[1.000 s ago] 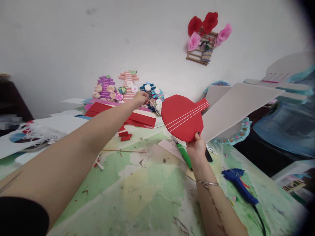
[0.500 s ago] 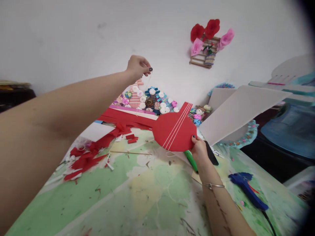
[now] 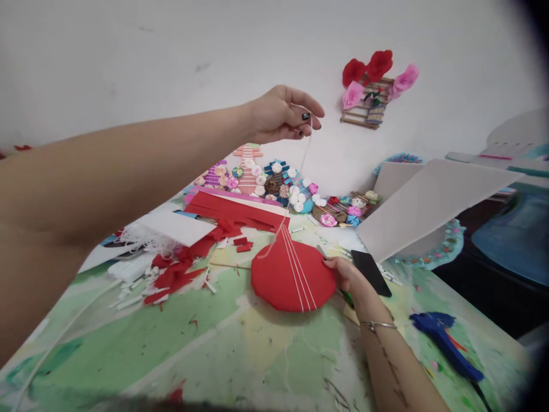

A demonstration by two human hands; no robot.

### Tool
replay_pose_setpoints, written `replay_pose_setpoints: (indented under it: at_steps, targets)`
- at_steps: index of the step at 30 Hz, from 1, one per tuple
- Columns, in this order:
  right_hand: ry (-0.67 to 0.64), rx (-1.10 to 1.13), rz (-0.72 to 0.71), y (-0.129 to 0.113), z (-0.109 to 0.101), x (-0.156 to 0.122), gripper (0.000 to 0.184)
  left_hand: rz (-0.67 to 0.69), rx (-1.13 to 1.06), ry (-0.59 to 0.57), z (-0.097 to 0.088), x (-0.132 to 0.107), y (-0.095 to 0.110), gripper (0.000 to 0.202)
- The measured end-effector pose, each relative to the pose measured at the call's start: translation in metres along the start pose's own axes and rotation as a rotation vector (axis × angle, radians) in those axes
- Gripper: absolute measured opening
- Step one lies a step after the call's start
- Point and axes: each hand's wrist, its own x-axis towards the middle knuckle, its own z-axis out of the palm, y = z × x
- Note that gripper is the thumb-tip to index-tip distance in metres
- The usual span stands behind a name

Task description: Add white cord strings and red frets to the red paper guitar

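My left hand [image 3: 291, 114] is raised in front of the wall, its thumb and fingers pinching a white string [image 3: 306, 153]. The string hangs in a loose curve down to a red guitar-shaped cutout [image 3: 274, 280], whose rounded body is crossed by several white strings running up its narrow neck. My right hand [image 3: 345, 274] grips the cutout by the right edge of its body, thumb on top, fingers hidden below. The cutout is tilted, low over the painted table. Partly covered by my right hand is a green object whose kind I cannot make out.
Red paper scraps [image 3: 180, 274] and white string bundles lie at left. A black phone [image 3: 371, 273] and a blue glue gun [image 3: 448, 346] with its cord are at right. Flower-decorated crafts [image 3: 274, 183] line the wall. White boards [image 3: 429, 200] lean at the right.
My left hand has moved right, drawing the string with it. The red cutout has come lower and nearer, and its neck has swung leftward, still in my right hand.
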Motion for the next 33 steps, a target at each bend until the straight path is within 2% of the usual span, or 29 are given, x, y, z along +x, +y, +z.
replay_pose_setpoints:
  at_steps: [2,4,7,10,12,13,15,17,18,20,22,24,26,27,28,30,31,33]
  targets:
    - [0.024,-0.137,0.005,-0.001,0.001,-0.003,0.01,-0.066,0.003,0.016,0.01,-0.002,-0.012,0.03]
    - [0.082,-0.26,-0.048,-0.005,0.003,-0.005,0.01,-0.172,0.036,0.026,0.017,-0.005,-0.033,0.024]
    - [0.189,-0.372,-0.181,-0.015,0.011,-0.01,0.014,-0.319,0.079,0.02,0.024,-0.015,-0.07,0.018]
    - [0.194,-0.382,-0.323,-0.022,0.029,-0.023,0.017,-0.368,0.118,0.024,0.032,-0.028,-0.105,0.01]
    - [0.093,-0.312,-0.387,-0.024,0.044,-0.036,0.028,-0.389,0.132,0.074,0.037,-0.036,-0.125,0.006]
    - [-0.002,-0.233,-0.403,-0.024,0.051,-0.044,0.032,-0.404,0.137,0.094,0.039,-0.039,-0.134,0.005]
    - [-0.288,0.061,-0.367,-0.026,0.062,-0.059,0.036,-0.433,0.135,0.13,0.043,-0.044,-0.15,0.009]
    - [-0.48,0.23,-0.285,-0.027,0.067,-0.07,0.044,-0.45,0.128,0.153,0.043,-0.047,-0.165,0.013]
    - [-0.522,0.253,-0.25,-0.028,0.067,-0.073,0.047,-0.456,0.124,0.162,0.043,-0.049,-0.172,0.015]
    - [-0.527,0.241,-0.221,-0.028,0.065,-0.072,0.045,-0.469,0.111,0.168,0.042,-0.051,-0.183,0.019]
    - [-0.413,0.205,-0.286,-0.026,0.062,-0.064,0.037,-0.492,0.082,0.157,0.042,-0.054,-0.191,0.02]
    - [-0.196,0.143,-0.438,-0.022,0.061,-0.053,0.033,-0.523,0.041,0.117,0.046,-0.055,-0.193,0.017]
    - [0.008,0.085,-0.604,-0.017,0.062,-0.043,0.037,-0.546,-0.052,0.017,0.055,-0.055,-0.188,0.012]
    - [0.053,0.077,-0.666,-0.015,0.063,-0.039,0.041,-0.548,-0.119,-0.059,0.061,-0.055,-0.185,0.011]
    - [0.048,0.086,-0.704,-0.014,0.063,-0.037,0.045,-0.535,-0.222,-0.161,0.068,-0.055,-0.18,0.012]
    - [-0.06,0.13,-0.707,-0.015,0.063,-0.038,0.046,-0.485,-0.381,-0.338,0.079,-0.053,-0.172,0.016]
    - [-0.133,0.146,-0.676,-0.016,0.063,-0.04,0.044,-0.46,-0.421,-0.376,0.083,-0.053,-0.169,0.017]
    - [-0.221,0.15,-0.597,-0.019,0.062,-0.046,0.036,-0.432,-0.389,-0.339,0.085,-0.052,-0.168,0.016]
